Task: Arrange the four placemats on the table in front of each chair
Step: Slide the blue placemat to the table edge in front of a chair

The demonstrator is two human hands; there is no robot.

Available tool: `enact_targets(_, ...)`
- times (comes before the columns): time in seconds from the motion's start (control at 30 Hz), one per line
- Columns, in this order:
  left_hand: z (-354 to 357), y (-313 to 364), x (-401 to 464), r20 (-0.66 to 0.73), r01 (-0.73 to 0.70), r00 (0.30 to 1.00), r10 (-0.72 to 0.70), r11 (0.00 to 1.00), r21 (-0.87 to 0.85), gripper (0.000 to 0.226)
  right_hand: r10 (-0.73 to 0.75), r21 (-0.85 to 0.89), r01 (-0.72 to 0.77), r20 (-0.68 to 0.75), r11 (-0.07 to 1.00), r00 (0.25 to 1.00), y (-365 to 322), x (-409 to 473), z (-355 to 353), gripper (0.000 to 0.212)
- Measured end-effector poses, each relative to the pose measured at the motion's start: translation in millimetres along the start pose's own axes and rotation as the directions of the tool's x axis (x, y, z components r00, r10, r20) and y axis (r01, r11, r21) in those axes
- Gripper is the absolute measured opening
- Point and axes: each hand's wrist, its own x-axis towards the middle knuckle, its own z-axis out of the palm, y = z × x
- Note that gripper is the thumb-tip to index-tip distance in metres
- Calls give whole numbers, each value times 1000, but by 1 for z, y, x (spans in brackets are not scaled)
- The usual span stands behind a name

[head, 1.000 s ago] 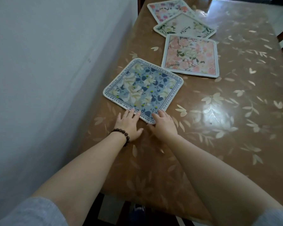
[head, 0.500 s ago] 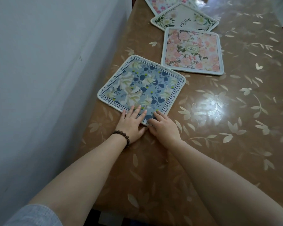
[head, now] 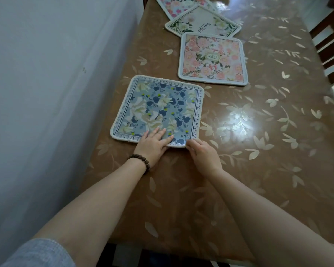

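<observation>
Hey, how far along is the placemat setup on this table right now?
Early. In hand: the blue placemat, lying by the wall-side edge, left hand flat on it, right hand at its near corner. Left: the pink placemat lies apart mid-table, while the white placemat overlaps the far floral placemat. A chair shows at right with no mat before it.
</observation>
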Motion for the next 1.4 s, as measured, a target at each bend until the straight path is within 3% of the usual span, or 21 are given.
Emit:
enact_targets(0.27,10,78,-19,-23,-90,996,89,994,-65,44,304,237,-277,-84,931,949,40,-59,-28,20)
enact_targets(0.33,13,103,-24,-40,-64,997,61,995,-75,45,400,320,-364,-51,875,915,48,-73,-33,42)
enact_targets(0.43,19,144,-32,-49,-15,999,13,998,-60,46,551,534,-479,29,697,834,53,-90,-40,84)
enact_targets(0.5,23,169,-37,-47,15,999,-18,998,-60,46,622,620,-505,34,600,782,57,-99,-44,96)
enact_targets(0.67,35,213,-52,-41,-12,999,9,997,-76,46,706,664,-527,-2,530,708,76,-115,-60,77)
enact_targets(0.8,38,215,-58,-29,-102,994,101,994,-48,58,675,687,-490,-2,537,737,96,-121,-73,48)
enact_targets(1.0,21,161,-48,-6,0,1000,0,1000,-31,71,578,790,-499,232,357,782,129,-121,-97,43)
enact_targets(1.07,16,140,-45,8,52,999,-52,999,-5,76,513,772,-523,303,362,803,137,-116,-103,47)
enact_targets(1.17,16,114,-45,39,128,991,-129,991,34,83,461,688,-548,336,475,822,146,-103,-106,47)
enact_targets(1.33,24,90,-60,124,213,968,-217,976,44,94,442,603,-511,274,612,854,145,-79,-97,47)
enact_targets(1.4,29,88,-69,127,222,966,-225,974,37,98,410,515,-461,218,723,886,142,-78,-94,54)
